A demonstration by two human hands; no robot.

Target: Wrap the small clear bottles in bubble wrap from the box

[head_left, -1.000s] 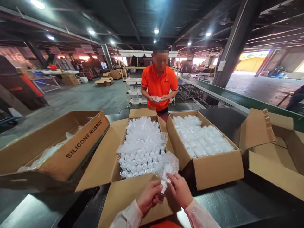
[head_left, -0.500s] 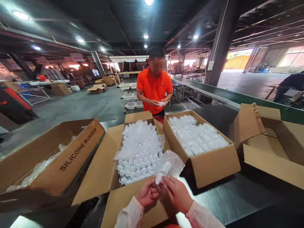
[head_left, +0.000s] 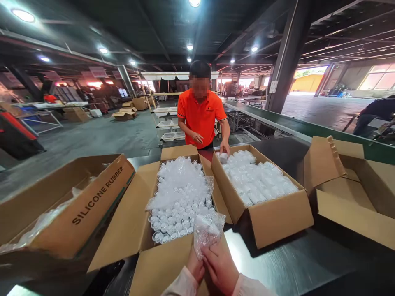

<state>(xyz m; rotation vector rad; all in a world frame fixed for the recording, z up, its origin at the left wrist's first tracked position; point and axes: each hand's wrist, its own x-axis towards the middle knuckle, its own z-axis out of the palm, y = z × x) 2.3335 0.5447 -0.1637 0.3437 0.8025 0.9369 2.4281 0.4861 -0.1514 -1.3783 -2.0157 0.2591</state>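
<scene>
A clear bubble wrap bag [head_left: 209, 228] is held up in front of me, with something whitish showing faintly inside it. My left hand [head_left: 195, 263] is closed at its lower left edge, its fingers partly hidden behind the bag. My right hand [head_left: 220, 265] pinches the bottom of the bag with thumb and fingers. Just beyond stands an open carton [head_left: 166, 263] packed with rows of small clear containers [head_left: 173, 226] with white tops. A heap of bubble wrap bags [head_left: 180, 181] covers the far part of those rows.
To the right, another open carton [head_left: 279, 218] holds bubble-wrapped pieces. A co-worker in an orange shirt [head_left: 200, 117] reaches one hand into its far corner. A "SILICONE RUBBER" carton [head_left: 98, 197] with clear wrap stands left, and an open carton [head_left: 348, 201] far right, on the dark table [head_left: 277, 263].
My hands have drawn the bubble wrap bag lower and closer, and it now stands more upright. The co-worker's hand has moved from a small white piece at the waist into the right carton.
</scene>
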